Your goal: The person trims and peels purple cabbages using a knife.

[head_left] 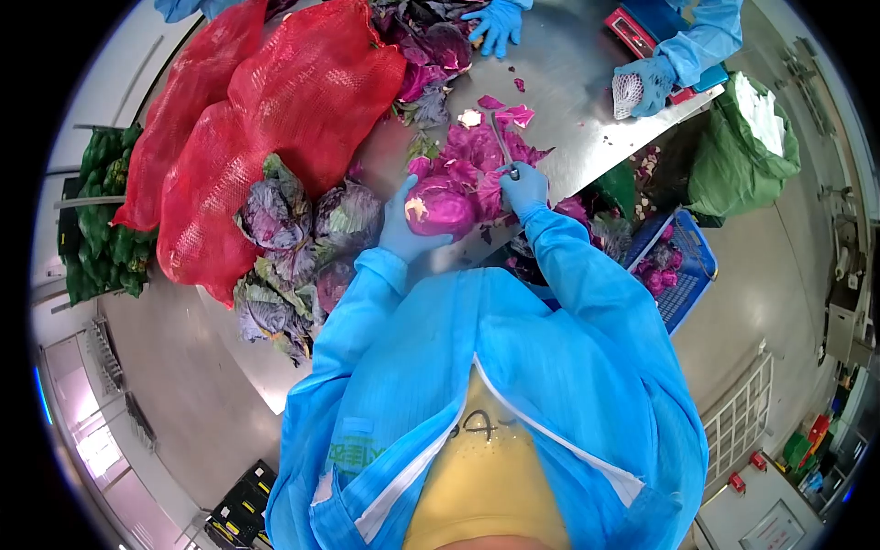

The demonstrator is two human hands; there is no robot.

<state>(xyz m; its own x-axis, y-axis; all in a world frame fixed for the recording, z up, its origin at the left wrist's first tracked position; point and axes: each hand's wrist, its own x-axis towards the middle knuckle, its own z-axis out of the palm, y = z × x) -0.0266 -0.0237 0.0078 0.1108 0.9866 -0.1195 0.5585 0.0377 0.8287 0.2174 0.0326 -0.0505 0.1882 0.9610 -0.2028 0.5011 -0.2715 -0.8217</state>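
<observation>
My left hand, in a blue glove, is closed around the side of a purple cabbage, whose pale cut stem end shows. In my gloved right hand is the dark handle of a knife; its narrow blade points away from me, over loose purple leaves just beyond the cabbage. Several untrimmed cabbages with greyish outer leaves lie to the left of my left hand.
Red mesh sacks fill the metal table's left side. A co-worker's gloved hand rests at the far edge; another holds something in white netting near a red scale. At right are a blue crate and a green sack.
</observation>
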